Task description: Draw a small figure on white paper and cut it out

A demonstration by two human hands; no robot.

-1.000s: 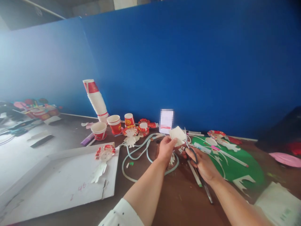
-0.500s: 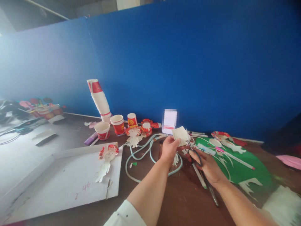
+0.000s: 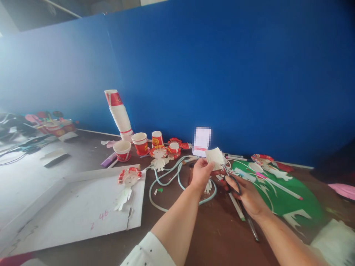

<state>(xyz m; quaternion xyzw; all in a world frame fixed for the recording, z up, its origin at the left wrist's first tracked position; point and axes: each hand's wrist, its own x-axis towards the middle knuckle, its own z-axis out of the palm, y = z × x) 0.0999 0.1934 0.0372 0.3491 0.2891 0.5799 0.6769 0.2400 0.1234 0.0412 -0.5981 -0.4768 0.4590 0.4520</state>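
My left hand (image 3: 202, 173) pinches a small piece of white paper (image 3: 215, 158) between thumb and fingers. A pair of scissors with black handles (image 3: 235, 185) is in my right hand (image 3: 248, 197), fingers through the loops. The blades are at the right edge of the paper; how far they are apart I cannot make out. Below my hands lie a marker with a green end (image 3: 237, 207) and a dark pen (image 3: 251, 223). A pale blue cable (image 3: 156, 181) curls on the table beside my left hand.
A white box lid (image 3: 83, 207) lies at left, with a paper-cup figure (image 3: 130, 181) on it. Paper cups (image 3: 140, 144) and a leaning cup stack (image 3: 120, 116) stand behind. A green sheet (image 3: 294, 195) with scraps and a pink marker (image 3: 280, 186) is at right. A blue partition (image 3: 222, 74) rises behind.
The view has shifted slightly. My hands stay in nearly the same place, with the scissors still at the paper's edge; the paper is turned a little.
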